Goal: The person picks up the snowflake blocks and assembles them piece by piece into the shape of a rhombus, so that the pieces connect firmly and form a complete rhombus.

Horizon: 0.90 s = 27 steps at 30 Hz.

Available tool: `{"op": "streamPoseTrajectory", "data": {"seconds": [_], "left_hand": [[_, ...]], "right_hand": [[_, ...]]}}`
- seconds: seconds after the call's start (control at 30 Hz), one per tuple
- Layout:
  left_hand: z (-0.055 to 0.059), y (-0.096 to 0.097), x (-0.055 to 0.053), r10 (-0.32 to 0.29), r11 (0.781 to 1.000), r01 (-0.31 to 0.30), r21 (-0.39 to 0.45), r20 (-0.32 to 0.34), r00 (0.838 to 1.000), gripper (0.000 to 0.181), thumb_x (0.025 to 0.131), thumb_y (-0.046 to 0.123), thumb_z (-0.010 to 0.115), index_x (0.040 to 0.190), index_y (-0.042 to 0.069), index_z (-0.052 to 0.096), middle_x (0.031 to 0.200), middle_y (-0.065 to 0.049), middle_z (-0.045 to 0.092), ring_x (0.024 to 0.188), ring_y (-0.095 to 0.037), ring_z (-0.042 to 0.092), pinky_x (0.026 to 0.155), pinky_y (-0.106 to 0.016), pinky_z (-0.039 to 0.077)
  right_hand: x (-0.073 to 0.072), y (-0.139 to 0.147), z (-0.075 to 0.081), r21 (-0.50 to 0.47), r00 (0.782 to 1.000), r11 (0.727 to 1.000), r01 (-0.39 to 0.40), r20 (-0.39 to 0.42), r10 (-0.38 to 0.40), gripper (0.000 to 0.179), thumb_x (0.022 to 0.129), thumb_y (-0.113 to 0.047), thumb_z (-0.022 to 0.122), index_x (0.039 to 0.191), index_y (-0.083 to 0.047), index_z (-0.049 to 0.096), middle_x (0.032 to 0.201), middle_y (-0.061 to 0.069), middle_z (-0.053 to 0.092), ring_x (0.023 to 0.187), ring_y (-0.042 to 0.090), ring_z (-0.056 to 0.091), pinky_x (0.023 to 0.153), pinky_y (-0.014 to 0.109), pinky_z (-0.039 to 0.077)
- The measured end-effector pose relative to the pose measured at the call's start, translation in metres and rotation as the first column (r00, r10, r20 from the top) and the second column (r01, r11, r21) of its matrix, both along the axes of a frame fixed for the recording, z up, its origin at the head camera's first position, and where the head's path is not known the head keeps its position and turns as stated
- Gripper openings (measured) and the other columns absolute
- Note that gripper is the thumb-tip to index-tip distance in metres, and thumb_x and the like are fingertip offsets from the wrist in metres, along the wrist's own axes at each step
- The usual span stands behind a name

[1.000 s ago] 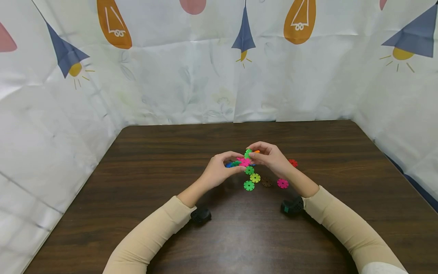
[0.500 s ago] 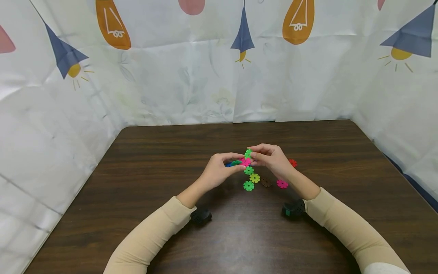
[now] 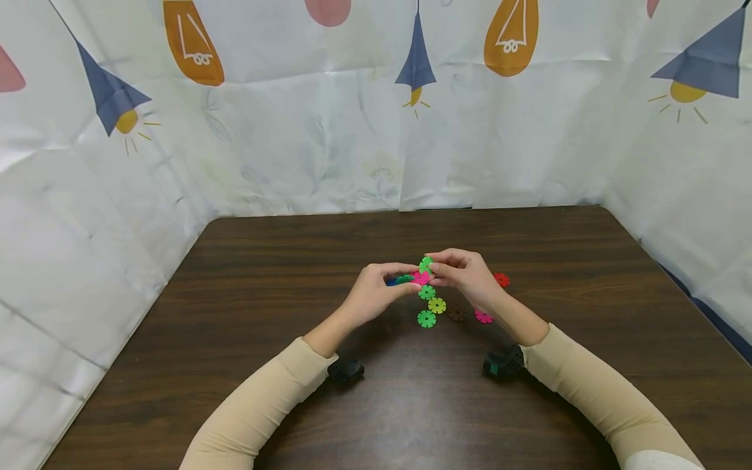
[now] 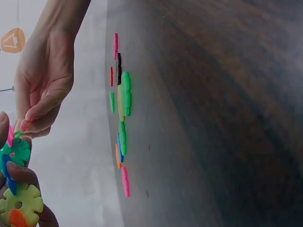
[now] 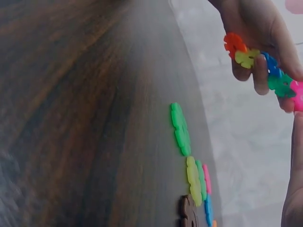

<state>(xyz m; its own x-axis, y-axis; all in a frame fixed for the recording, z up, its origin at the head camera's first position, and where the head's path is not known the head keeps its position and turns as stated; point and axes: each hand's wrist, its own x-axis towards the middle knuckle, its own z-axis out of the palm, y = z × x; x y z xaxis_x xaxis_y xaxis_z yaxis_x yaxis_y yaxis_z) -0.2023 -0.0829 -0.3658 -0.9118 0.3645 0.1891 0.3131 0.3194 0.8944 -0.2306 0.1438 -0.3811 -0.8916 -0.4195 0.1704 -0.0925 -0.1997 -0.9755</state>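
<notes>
My left hand (image 3: 378, 292) grips a chain of notched plastic flower discs joined edge to edge. In the right wrist view the chain runs from an orange disc (image 5: 234, 43) through a yellow disc (image 5: 247, 58), a blue disc (image 5: 271, 65) and a teal-green disc (image 5: 281, 85) to a pink disc (image 5: 297, 97). Opposite, my right hand (image 3: 468, 275) pinches a bright green disc (image 3: 425, 264) between thumb and fingers, at the pink end. Whether the bright green disc's slot is fully joined to the pink one, I cannot tell; fingers cover part of the contact.
Loose discs lie flat on the dark wooden table (image 3: 294, 261) below the hands: green (image 3: 427, 318), yellow (image 3: 437, 305), brown (image 3: 457, 313), pink (image 3: 484, 316) and red (image 3: 501, 280). Another green disc (image 3: 427, 292) lies close under the fingers. A patterned white curtain (image 3: 352, 150) hangs behind.
My right hand has dropped slightly, still pinching the bright green disc against the pink one. An orange piece visible by its fingers a second ago is now hidden. My left hand is nearly still.
</notes>
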Motion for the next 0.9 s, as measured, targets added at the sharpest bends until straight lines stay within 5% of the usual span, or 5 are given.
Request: {"op": "streamPoseTrajectory", "data": {"seconds": [0.2,0.37,0.5,0.9], "left_hand": [[-0.003,0.000,0.001,0.026,1.000,-0.026,0.005,0.022,0.999,0.034,0.089,0.023,0.083,0.120,0.010,0.077,0.099,0.000,0.076,0.078,-0.016,0.068,0.072,-0.031,0.056],[-0.002,-0.001,0.002,0.029,1.000,-0.029,0.000,0.017,0.999,0.033,0.088,0.021,0.084,0.119,0.011,0.077,0.099,0.000,0.076,0.079,-0.015,0.069,0.074,-0.032,0.057],[-0.002,0.000,0.002,0.043,0.999,-0.043,-0.015,0.002,0.999,0.032,0.088,0.019,0.084,0.118,0.012,0.077,0.103,0.000,0.076,0.081,-0.015,0.069,0.075,-0.032,0.057],[-0.002,-0.001,0.001,0.007,1.000,-0.007,-0.022,0.010,1.000,0.035,0.089,0.021,0.083,0.121,0.011,0.077,0.109,-0.001,0.075,0.084,-0.014,0.069,0.073,-0.030,0.057]], "right_hand": [[-0.004,0.003,0.002,0.052,0.999,0.998,-0.043,0.030,0.041,0.021,0.101,0.001,0.061,0.117,-0.007,0.073,0.106,0.006,0.068,0.085,0.017,0.071,0.084,0.032,0.059],[-0.009,0.008,0.005,0.120,0.997,0.990,-0.072,-0.007,0.074,0.031,0.101,0.003,0.061,0.130,0.011,0.061,0.102,0.009,0.067,0.086,0.018,0.070,0.084,0.033,0.059],[-0.013,0.011,0.004,0.176,0.995,0.982,-0.074,-0.047,0.083,0.036,0.101,-0.001,0.063,0.135,0.006,0.060,0.103,0.010,0.066,0.085,0.019,0.068,0.083,0.033,0.059],[-0.016,0.015,0.007,0.195,0.991,0.977,-0.088,-0.078,0.105,0.033,0.099,0.003,0.064,0.124,0.023,0.057,0.095,0.006,0.073,0.080,0.015,0.071,0.082,0.034,0.060]]}}
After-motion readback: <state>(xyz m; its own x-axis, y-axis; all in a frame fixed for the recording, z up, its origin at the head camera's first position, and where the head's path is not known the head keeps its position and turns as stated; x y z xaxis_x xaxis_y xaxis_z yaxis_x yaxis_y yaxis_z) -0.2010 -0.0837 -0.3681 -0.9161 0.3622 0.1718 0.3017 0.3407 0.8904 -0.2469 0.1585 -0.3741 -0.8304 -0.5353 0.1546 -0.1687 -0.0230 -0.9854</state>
